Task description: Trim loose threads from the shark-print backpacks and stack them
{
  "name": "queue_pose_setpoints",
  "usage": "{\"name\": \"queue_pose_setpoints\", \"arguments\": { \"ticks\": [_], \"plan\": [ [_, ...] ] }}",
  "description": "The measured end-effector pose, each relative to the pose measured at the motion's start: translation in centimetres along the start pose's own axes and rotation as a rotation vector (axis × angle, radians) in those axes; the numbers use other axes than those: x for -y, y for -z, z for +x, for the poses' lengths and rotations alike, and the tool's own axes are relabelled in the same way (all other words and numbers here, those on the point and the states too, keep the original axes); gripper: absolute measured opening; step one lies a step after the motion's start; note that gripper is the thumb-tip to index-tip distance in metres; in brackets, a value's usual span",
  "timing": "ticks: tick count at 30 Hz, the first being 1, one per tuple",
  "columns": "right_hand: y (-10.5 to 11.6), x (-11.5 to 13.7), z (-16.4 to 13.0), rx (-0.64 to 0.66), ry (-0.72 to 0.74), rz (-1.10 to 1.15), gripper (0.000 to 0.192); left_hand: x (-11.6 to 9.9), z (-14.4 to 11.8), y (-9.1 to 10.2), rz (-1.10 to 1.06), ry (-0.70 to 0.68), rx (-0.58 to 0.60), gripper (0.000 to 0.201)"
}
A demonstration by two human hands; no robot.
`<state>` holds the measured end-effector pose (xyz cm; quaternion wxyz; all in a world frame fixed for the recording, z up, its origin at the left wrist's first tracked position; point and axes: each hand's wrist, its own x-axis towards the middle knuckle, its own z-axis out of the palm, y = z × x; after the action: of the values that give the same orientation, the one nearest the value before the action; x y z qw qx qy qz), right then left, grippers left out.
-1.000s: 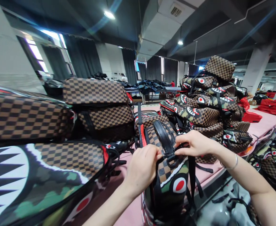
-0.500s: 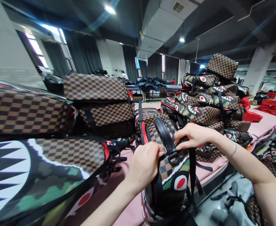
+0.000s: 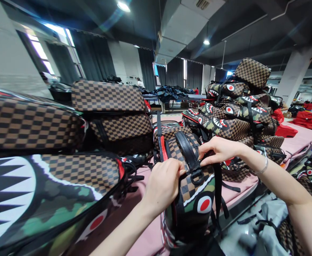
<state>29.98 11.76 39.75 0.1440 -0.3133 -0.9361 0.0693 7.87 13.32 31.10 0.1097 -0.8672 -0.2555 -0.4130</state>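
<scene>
A brown-and-black checkered backpack [image 3: 192,188] stands upright in front of me, with camouflage fabric and a red-and-white eye on its side. A black carry handle [image 3: 184,151] and a black D-shaped ring [image 3: 197,176] are on its top. My left hand [image 3: 163,183] is closed, its thumb and fingers pinching the top edge left of the ring. Across the handle, my right hand [image 3: 220,151] pinches the other top edge beside the handle's base. Whatever lies right under the fingertips is hidden.
Large matching bags [image 3: 108,96] are stacked close on the left. More backpacks [image 3: 233,124] form a tall pile on the pink-covered table [image 3: 301,137] at right. Grey plastic wrapping [image 3: 268,224] lies low at right. Dark fabric [image 3: 169,93] covers a far table.
Both hands keep their pinch on the backpack in nearly the same place. The right hand has shifted very slightly, and the camera view has moved a little.
</scene>
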Motion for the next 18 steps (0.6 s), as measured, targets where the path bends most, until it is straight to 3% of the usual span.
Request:
{"name": "queue_pose_setpoints", "arguments": {
  "ticks": [7, 11, 15, 18],
  "plan": [
    [0.1, 0.3, 0.4, 0.037, 0.018, -0.018, 0.019, 0.1, 0.1, -0.4, -0.013, -0.006, -0.016, 0.015],
    [-0.1, 0.1, 0.3, 0.008, 0.037, 0.025, 0.018, -0.3, 0.1, 0.0, -0.126, 0.065, -0.071, 0.016],
    [-1.0, 0.0, -0.9, -0.194, -0.032, 0.142, 0.016, 1.4, -2.3, 0.1, -0.518, 0.348, -0.375, 0.024],
    [-3.3, 0.4, -2.8, -0.417, -0.170, 0.165, 0.012, 4.2, -6.0, -1.7, -0.675, 0.685, -0.526, 0.038]
  ]
}}
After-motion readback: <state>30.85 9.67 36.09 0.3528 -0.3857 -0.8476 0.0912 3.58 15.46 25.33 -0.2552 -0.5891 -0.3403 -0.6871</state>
